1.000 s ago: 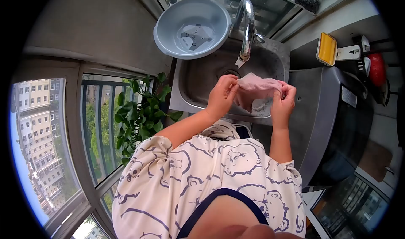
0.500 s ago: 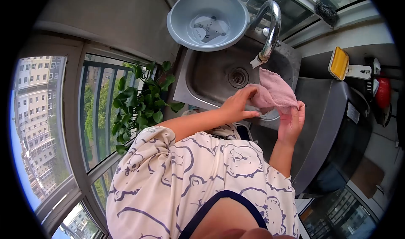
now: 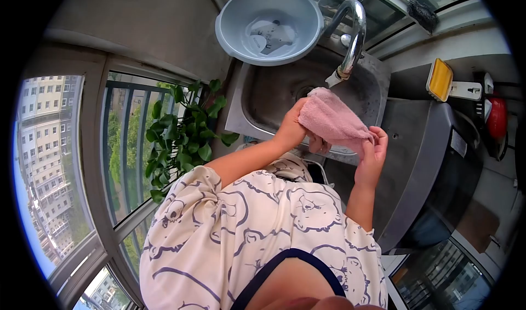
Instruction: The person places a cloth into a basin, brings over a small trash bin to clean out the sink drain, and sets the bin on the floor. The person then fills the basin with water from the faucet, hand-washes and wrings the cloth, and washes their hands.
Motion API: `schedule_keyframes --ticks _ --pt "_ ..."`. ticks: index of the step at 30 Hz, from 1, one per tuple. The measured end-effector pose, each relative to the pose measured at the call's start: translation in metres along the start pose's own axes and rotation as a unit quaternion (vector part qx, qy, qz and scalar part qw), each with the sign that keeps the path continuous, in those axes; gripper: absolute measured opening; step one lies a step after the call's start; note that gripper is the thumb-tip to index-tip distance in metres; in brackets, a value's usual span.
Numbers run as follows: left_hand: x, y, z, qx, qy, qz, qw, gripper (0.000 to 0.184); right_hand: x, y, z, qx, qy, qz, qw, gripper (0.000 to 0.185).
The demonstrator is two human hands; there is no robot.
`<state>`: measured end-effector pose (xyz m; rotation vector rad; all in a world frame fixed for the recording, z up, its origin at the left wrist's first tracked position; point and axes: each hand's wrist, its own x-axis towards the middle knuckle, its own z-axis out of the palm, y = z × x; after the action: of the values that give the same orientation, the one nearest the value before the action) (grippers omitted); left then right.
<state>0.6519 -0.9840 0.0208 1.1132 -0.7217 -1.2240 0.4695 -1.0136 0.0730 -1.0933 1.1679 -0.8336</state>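
A pink cloth [image 3: 335, 116] is stretched between my two hands over the near edge of the metal sink [image 3: 263, 102]. My left hand [image 3: 295, 128] holds the cloth's left end, with some of its fingers hidden beneath it. At the lower right corner, my right hand [image 3: 372, 154] pinches the cloth between thumb and fingers. The chrome faucet [image 3: 359, 36] arches above, its spout just beyond the cloth. No water is seen running from it.
A grey-blue basin [image 3: 296, 41] rests over the sink's back left corner. Leafy plants [image 3: 186, 137] stand left by the window. On the right are a grey appliance [image 3: 408, 167], a yellow sponge in a holder [image 3: 440, 80] and a red object [image 3: 497, 118]. A dark scrubber [image 3: 422, 14] lies on the sill.
Compared with half a second ago, my left hand has moved up and left and the cloth is spread flatter. The view has shifted since the first frame, so the sink appears further right.
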Motion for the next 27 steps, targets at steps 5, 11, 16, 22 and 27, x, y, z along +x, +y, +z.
schedule_keyframes --ticks 5,11,16,22,27 --pt "0.009 0.058 -0.016 -0.036 0.058 0.082 0.994 0.033 -0.005 0.018 0.003 -0.061 -0.061 0.056 0.995 0.04" --pt "0.059 0.118 -0.042 -0.115 0.205 0.169 0.957 0.025 -0.003 0.03 -0.015 -0.093 -0.053 0.064 0.992 0.036" --pt "0.122 0.113 -0.081 -0.078 0.184 0.235 0.951 0.027 0.001 0.033 -0.02 -0.075 -0.037 0.085 0.993 0.034" --pt "0.135 0.071 -0.117 0.051 0.231 0.001 0.972 0.047 0.006 0.04 -0.028 -0.045 -0.052 0.117 0.991 0.032" --pt "0.102 0.061 -0.12 0.11 0.244 0.048 0.962 0.044 0.014 0.039 -0.035 -0.029 -0.044 0.134 0.99 0.032"
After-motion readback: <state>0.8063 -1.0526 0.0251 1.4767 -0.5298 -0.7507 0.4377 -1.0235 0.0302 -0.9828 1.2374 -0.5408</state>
